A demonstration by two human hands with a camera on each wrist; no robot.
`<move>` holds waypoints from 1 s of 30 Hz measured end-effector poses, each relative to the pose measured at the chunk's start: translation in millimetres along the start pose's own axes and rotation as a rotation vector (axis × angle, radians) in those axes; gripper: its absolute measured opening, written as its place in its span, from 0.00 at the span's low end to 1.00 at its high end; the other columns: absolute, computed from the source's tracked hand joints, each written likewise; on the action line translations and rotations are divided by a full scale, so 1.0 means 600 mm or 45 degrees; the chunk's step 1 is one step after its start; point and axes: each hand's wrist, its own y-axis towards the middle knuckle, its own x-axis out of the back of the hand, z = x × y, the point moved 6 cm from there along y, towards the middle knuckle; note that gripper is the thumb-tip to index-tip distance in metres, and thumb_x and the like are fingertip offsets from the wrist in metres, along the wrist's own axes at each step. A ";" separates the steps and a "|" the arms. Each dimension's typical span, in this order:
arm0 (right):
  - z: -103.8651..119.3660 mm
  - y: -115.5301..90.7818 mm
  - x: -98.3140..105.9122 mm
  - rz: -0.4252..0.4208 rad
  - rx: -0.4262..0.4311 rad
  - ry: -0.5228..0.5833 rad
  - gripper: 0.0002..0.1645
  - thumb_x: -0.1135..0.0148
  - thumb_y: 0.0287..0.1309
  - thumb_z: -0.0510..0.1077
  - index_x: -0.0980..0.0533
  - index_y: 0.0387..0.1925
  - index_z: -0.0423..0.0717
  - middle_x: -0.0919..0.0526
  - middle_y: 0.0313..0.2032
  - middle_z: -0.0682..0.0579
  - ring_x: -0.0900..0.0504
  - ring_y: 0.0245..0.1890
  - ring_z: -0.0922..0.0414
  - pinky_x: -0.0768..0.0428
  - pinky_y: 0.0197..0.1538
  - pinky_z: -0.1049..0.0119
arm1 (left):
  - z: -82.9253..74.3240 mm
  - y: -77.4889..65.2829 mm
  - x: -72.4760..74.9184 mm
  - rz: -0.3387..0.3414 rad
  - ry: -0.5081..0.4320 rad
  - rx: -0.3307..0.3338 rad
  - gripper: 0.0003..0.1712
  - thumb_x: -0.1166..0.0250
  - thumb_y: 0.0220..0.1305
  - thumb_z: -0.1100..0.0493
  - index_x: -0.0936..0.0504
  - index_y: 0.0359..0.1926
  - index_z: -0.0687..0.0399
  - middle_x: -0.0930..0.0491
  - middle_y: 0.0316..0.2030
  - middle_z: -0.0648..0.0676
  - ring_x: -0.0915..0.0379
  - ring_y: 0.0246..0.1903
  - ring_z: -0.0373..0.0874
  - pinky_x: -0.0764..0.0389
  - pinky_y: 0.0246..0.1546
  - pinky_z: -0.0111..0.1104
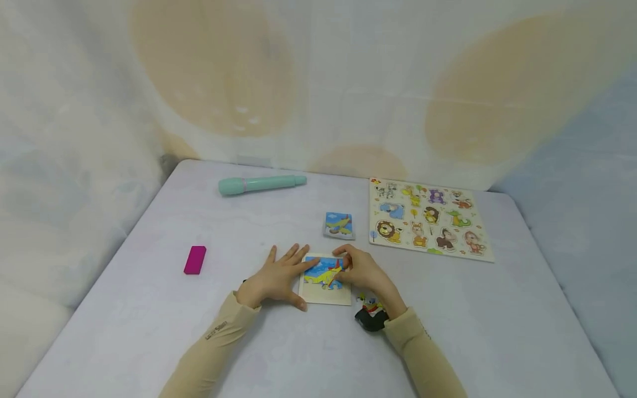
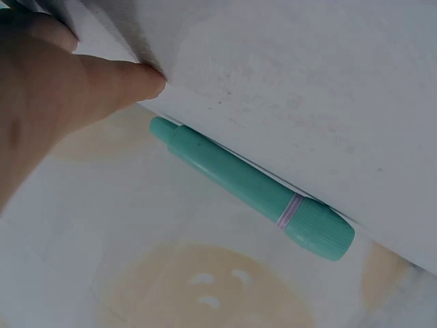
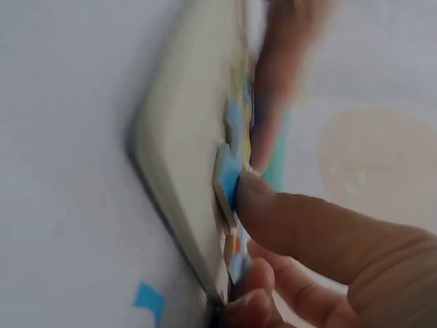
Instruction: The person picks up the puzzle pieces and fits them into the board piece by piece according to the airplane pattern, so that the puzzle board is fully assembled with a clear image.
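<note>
A small wooden puzzle tray (image 1: 325, 297) lies near the table's middle, its upper part filled with joined pieces of a yellow airplane on blue. My left hand (image 1: 276, 279) lies with fingers spread and straight, the index finger on the picture's left side and the thumb by the tray's lower left edge. My right hand (image 1: 365, 271) bends over the picture's right side. Close up in the right wrist view, its thumb and fingers pinch a blue puzzle piece (image 3: 228, 183) at the joined pieces. The left wrist view catches only part of the left hand (image 2: 89, 89).
A stacked airplane picture block (image 1: 339, 225) sits behind the tray. An animal peg board (image 1: 428, 221) lies back right, a mint-green microphone-shaped tube (image 1: 264, 184) back left, a magenta block (image 1: 195, 260) at left. Colourful pieces (image 1: 369, 303) lie partly hidden by the right wrist.
</note>
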 end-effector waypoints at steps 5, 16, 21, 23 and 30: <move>-0.006 -0.002 0.003 -0.019 -0.031 -0.003 0.21 0.35 0.53 0.30 0.24 0.50 0.42 0.26 0.29 0.50 0.30 0.25 0.57 0.31 0.29 0.68 | -0.004 0.001 -0.002 0.001 -0.031 -0.011 0.63 0.25 0.39 0.32 0.45 0.75 0.37 0.60 0.78 0.52 0.69 0.77 0.53 0.69 0.69 0.66; 0.000 0.009 -0.011 -0.065 -0.084 -0.022 0.24 0.28 0.52 0.41 0.24 0.51 0.44 0.27 0.25 0.52 0.31 0.23 0.58 0.33 0.27 0.69 | 0.000 -0.011 0.004 -0.006 -0.016 0.007 0.63 0.24 0.38 0.33 0.45 0.75 0.38 0.59 0.78 0.52 0.68 0.77 0.54 0.67 0.68 0.67; 0.000 0.009 -0.011 -0.086 -0.128 -0.023 0.24 0.28 0.50 0.38 0.24 0.51 0.45 0.28 0.25 0.51 0.31 0.23 0.56 0.34 0.26 0.67 | 0.001 -0.009 0.004 0.000 -0.008 0.000 0.63 0.25 0.39 0.32 0.46 0.75 0.37 0.60 0.78 0.52 0.69 0.77 0.53 0.68 0.68 0.67; 0.000 0.008 -0.008 -0.084 -0.131 -0.047 0.25 0.28 0.50 0.39 0.24 0.51 0.46 0.28 0.25 0.51 0.31 0.22 0.56 0.34 0.26 0.67 | -0.001 -0.004 0.003 0.001 -0.009 -0.007 0.63 0.25 0.39 0.32 0.46 0.75 0.37 0.60 0.78 0.52 0.69 0.77 0.53 0.69 0.68 0.67; 0.004 0.006 -0.011 -0.029 -0.066 -0.117 0.28 0.29 0.53 0.40 0.27 0.56 0.48 0.28 0.26 0.52 0.32 0.22 0.57 0.35 0.26 0.67 | 0.002 0.000 -0.003 0.002 0.012 0.012 0.64 0.25 0.37 0.32 0.46 0.75 0.36 0.60 0.78 0.51 0.69 0.77 0.52 0.68 0.68 0.66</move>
